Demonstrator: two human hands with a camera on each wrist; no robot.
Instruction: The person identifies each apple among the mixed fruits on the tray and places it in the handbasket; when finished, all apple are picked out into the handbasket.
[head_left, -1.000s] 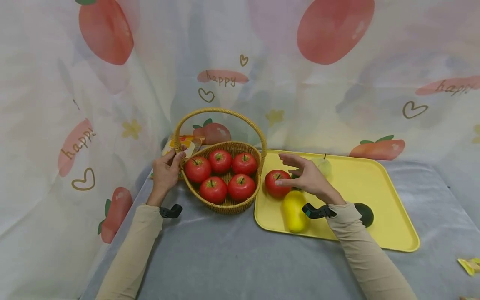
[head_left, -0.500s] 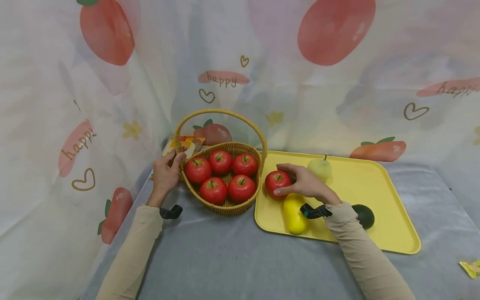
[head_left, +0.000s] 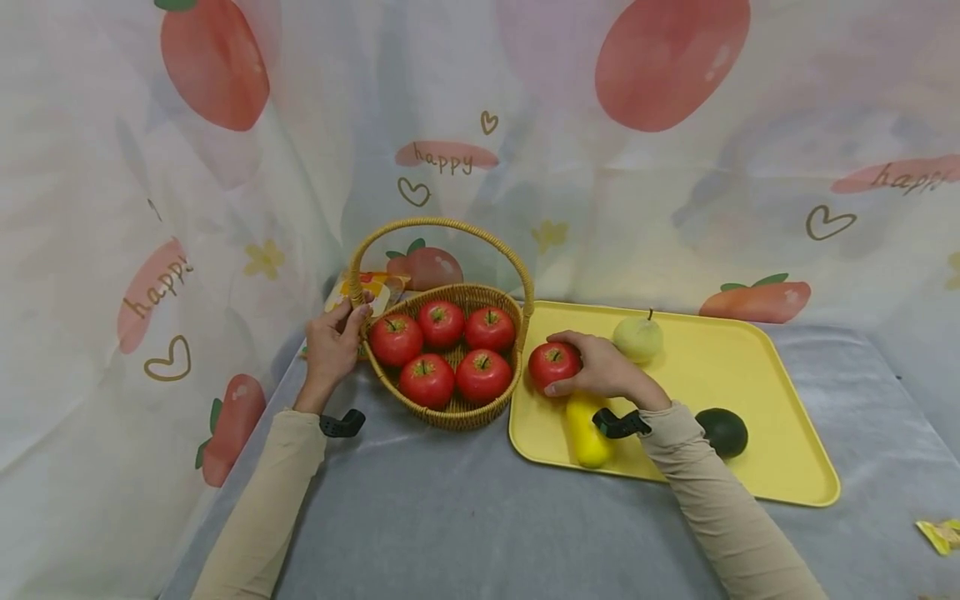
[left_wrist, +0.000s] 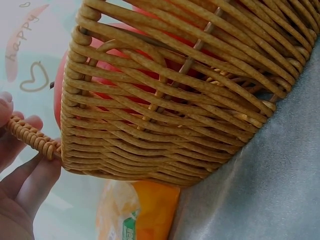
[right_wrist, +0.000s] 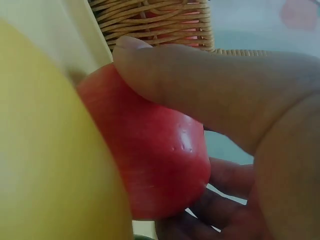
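My left hand (head_left: 332, 346) grips the left base of the arched handle (left_wrist: 32, 137) of a wicker basket (head_left: 457, 419). Several red apples lie inside the basket, one of them a front apple (head_left: 426, 381). At the left end of a yellow tray (head_left: 712, 358), my right hand (head_left: 603, 367) holds another red apple (head_left: 552, 365), thumb on the near side and fingers round the far side. In the right wrist view this apple (right_wrist: 155, 150) sits between thumb and fingers, beside a large yellow fruit (right_wrist: 45, 145).
On the tray, a yellow elongated fruit (head_left: 588, 433) lies under the right wrist. A pale green pear (head_left: 638, 337) stands behind the hand, and a dark green avocado (head_left: 723, 432) lies right of the forearm. An orange-and-white packet (left_wrist: 137, 210) is behind the basket. A yellow wrapper (head_left: 940, 535) lies far right.
My right hand has come down and left onto the apple on the tray, and its fingers have closed round it. The left hand stays on the basket handle.
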